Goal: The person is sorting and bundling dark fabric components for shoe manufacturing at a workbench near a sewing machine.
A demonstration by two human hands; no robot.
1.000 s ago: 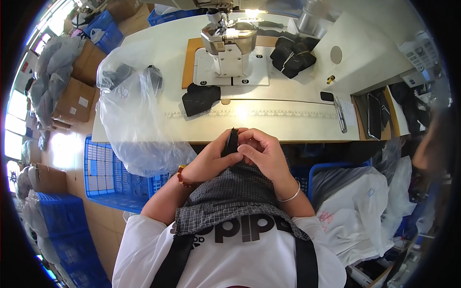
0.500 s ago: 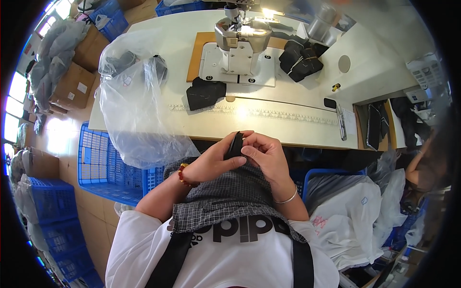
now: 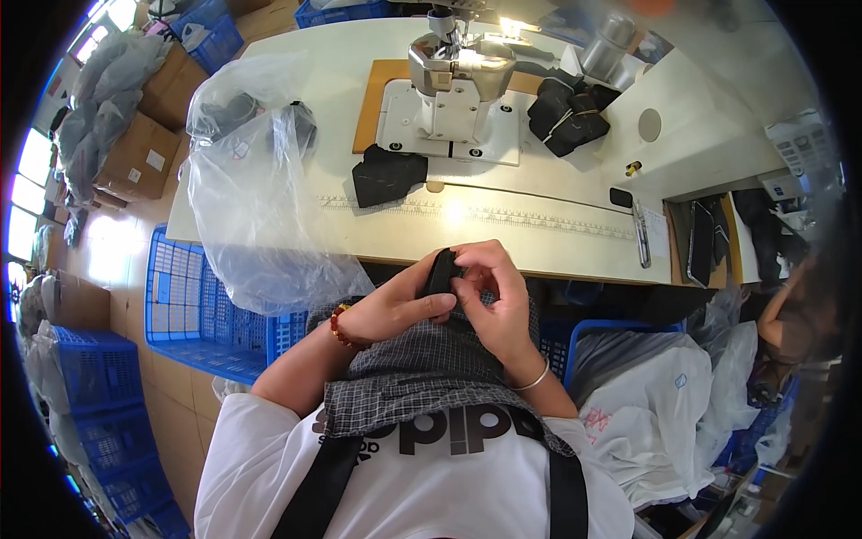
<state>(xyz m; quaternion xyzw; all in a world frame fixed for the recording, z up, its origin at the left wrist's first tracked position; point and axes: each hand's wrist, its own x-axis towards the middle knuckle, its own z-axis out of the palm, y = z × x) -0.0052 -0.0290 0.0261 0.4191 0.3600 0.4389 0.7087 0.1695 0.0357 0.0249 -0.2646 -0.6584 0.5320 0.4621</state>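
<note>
A small folded black fabric piece (image 3: pixel 439 275) is held up in front of the table's near edge, above my checked apron. My left hand (image 3: pixel 395 307) is closed round it, thumb lying along its lower side. The bent fingers and thumb of my right hand (image 3: pixel 496 301) pinch at its right edge; their tips partly hide what they grip. Beyond my hands, another black fabric piece (image 3: pixel 388 177) lies flat on the white table (image 3: pixel 296 238), beside the base of the sewing machine (image 3: pixel 460 90).
A clear plastic bag (image 3: pixel 241 207) drapes over the table's left edge above a blue crate (image 3: pixel 202 323). A tied black bundle (image 3: pixel 567 115) lies right of the machine. Metal snips (image 3: pixel 642 235) and a phone (image 3: pixel 700 242) lie far right. White sacking (image 3: pixel 642 404) fills another crate; a person's arm (image 3: pixel 779 310) shows beyond.
My right hand has risen slightly, and its fingers have shifted on the fabric piece's edge. My left hand keeps its hold almost in place. The view has shifted slightly.
</note>
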